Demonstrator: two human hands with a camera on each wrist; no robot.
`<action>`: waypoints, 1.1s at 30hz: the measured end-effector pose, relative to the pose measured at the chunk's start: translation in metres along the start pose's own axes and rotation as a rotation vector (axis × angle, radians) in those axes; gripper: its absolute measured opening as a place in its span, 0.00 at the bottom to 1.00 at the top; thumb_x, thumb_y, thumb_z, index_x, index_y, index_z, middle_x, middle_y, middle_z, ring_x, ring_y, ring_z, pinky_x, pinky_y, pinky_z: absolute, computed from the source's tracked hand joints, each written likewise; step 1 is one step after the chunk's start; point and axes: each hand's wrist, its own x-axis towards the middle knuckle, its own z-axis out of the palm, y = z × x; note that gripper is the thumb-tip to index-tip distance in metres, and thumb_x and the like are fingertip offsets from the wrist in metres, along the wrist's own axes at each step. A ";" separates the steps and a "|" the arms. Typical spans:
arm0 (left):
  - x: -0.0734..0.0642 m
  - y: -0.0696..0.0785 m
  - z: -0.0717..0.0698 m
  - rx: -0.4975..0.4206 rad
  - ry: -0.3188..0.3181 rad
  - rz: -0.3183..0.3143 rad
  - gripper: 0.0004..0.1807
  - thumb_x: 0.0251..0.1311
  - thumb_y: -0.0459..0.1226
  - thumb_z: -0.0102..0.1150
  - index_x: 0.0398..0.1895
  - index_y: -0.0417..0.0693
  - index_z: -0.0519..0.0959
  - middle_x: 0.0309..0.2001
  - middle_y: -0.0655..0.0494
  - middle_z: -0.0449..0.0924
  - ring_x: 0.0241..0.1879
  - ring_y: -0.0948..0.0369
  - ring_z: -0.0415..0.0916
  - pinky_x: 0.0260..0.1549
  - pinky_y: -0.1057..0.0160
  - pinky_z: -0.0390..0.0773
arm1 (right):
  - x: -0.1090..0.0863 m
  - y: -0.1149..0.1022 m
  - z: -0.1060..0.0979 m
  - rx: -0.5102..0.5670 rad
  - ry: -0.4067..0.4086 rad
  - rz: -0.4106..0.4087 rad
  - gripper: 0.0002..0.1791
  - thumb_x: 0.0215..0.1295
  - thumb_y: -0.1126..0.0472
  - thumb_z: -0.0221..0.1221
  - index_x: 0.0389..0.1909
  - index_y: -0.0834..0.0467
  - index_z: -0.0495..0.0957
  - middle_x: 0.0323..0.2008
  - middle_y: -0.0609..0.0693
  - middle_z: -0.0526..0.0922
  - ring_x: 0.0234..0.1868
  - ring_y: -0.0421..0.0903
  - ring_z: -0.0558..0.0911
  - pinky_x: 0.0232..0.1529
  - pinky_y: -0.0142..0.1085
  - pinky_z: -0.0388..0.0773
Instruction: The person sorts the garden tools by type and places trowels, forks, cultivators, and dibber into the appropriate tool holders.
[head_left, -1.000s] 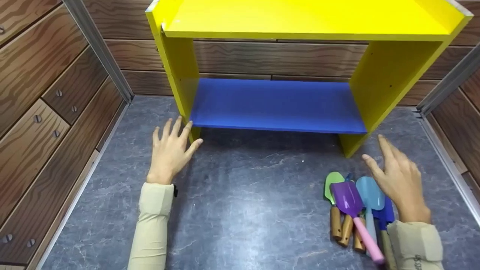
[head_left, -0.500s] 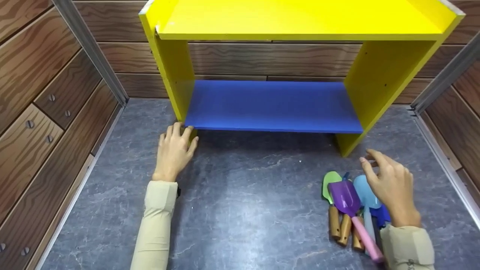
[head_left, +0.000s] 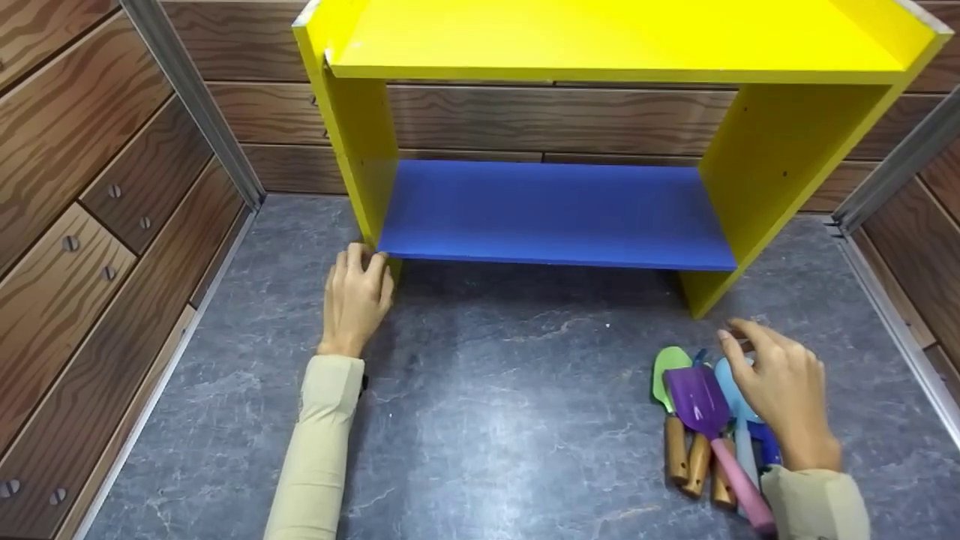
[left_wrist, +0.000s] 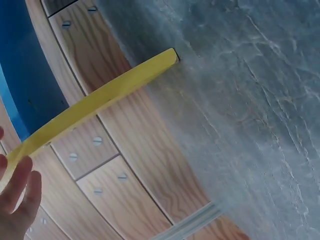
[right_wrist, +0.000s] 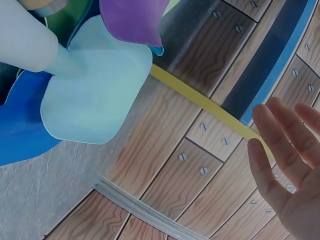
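A yellow shelf unit [head_left: 525,73] with a blue lower board [head_left: 555,214] stands upright on the grey floor. At the front edge of its left side panel, my left hand [head_left: 356,296] grips with bent fingers; their tips are hidden in the head view. The left wrist view shows a few fingers [left_wrist: 20,180] at the yellow panel [left_wrist: 95,102]. My right hand [head_left: 784,390] hovers above a pile of garden trowels, loosely curled and holding nothing. In the pile are a purple trowel [head_left: 697,397] with a pink handle, a light blue trowel [right_wrist: 100,85] and a green trowel [head_left: 667,367].
Wood-patterned walls [head_left: 97,247] enclose the floor on the left, back and right, with metal strips [head_left: 202,97] at the corners. Several wooden handles [head_left: 676,450] point toward the front of the pile. A dark blue tool [right_wrist: 25,120] lies partly under the light blue trowel.
My left hand's fingers have gone from spread to bent at the left panel. My right hand has drawn back from the shelf's right leg, and its fingers have curled loosely.
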 end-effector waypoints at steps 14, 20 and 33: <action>-0.003 0.005 0.007 -0.036 -0.141 -0.199 0.26 0.60 0.29 0.61 0.64 0.36 0.77 0.58 0.34 0.75 0.54 0.38 0.75 0.38 0.41 0.80 | -0.010 -0.004 -0.007 -0.036 -0.111 0.021 0.12 0.65 0.62 0.64 0.42 0.68 0.85 0.34 0.64 0.86 0.25 0.62 0.83 0.23 0.59 0.76; 0.001 0.009 0.005 -0.034 -0.160 -0.240 0.28 0.59 0.28 0.58 0.66 0.37 0.75 0.61 0.35 0.73 0.59 0.38 0.71 0.37 0.38 0.78 | -0.011 -0.007 -0.013 -0.052 -0.221 0.058 0.14 0.67 0.59 0.63 0.44 0.67 0.84 0.36 0.63 0.87 0.27 0.64 0.83 0.24 0.60 0.75; 0.005 0.015 0.004 -0.051 -0.208 -0.319 0.29 0.59 0.29 0.59 0.67 0.38 0.75 0.62 0.36 0.73 0.59 0.38 0.71 0.42 0.37 0.77 | -0.032 -0.009 -0.024 -0.097 -0.519 0.158 0.24 0.67 0.52 0.64 0.52 0.70 0.79 0.46 0.71 0.82 0.39 0.72 0.81 0.32 0.66 0.76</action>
